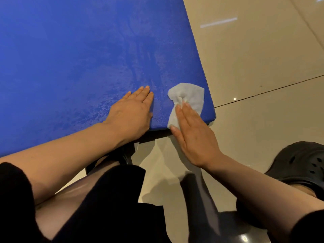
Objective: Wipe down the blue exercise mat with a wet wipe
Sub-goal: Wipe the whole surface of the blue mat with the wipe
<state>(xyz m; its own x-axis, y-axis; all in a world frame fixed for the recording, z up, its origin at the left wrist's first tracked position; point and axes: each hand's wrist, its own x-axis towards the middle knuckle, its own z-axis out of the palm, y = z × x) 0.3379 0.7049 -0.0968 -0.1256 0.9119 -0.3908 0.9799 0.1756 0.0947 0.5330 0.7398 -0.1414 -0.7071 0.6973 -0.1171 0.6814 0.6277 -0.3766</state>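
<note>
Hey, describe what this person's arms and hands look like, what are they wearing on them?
Both forearms are bare, with black sleeves pushed up near the elbows: the left sleeve and the right sleeve. The left hand and right hand wear no gloves; no rings, watch or bracelets show.

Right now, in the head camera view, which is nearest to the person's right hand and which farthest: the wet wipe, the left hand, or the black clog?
1. The wet wipe: under the right hand fingers, at the blue mat near corner.
2. The left hand: just to its left, flat on the mat.
3. The black clog: farther right, on the tiled floor.
</note>
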